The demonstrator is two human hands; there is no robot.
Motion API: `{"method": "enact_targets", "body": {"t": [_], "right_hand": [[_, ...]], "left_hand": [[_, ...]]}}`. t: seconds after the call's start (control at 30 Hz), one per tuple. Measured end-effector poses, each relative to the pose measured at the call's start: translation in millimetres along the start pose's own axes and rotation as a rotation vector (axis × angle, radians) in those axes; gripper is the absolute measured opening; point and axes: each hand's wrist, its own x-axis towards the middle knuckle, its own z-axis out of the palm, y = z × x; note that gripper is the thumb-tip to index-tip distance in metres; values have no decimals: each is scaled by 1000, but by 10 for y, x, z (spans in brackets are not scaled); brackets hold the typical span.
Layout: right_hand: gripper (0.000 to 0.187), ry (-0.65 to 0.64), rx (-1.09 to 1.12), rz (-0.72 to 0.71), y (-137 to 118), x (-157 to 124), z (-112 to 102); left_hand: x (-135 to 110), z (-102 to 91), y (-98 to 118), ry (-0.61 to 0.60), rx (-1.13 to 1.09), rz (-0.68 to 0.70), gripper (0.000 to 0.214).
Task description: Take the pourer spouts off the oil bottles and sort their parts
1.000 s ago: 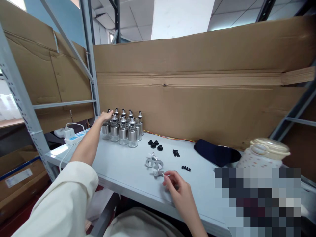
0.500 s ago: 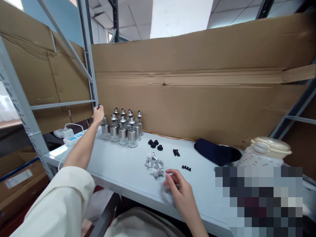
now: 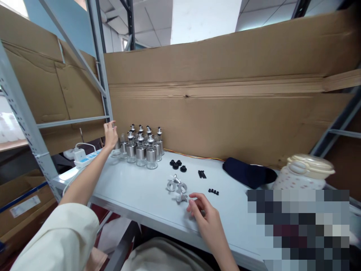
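While upright, bottles (image 3: 141,152) (mostly spouted)

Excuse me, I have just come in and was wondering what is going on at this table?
A person is at the table with both hands at work. The left hand reaches to the leftmost bottle, though its grip is hard to make out. The other bottles stand upright beside it. The right hand is near the silver parts, fingers curled; I cannot tell whether it holds anything. Small black parts lie in groups beyond.
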Motion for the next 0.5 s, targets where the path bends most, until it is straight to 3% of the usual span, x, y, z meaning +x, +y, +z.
{"method": "enact_targets", "body": {"t": [0.13, 0.27, 0.5], "right_hand": [[33, 11, -5, -3, 16, 0, -5], [33, -2, -6, 5, 38, 0, -12], [35, -6, 0, 13, 37, 0, 0]], "left_hand": [[-261, 211, -81, -25, -91, -87, 43], [-330, 336, -120, -55, -191, -188, 51], [-543, 340, -439, -311, -296, -473, 85]]}}
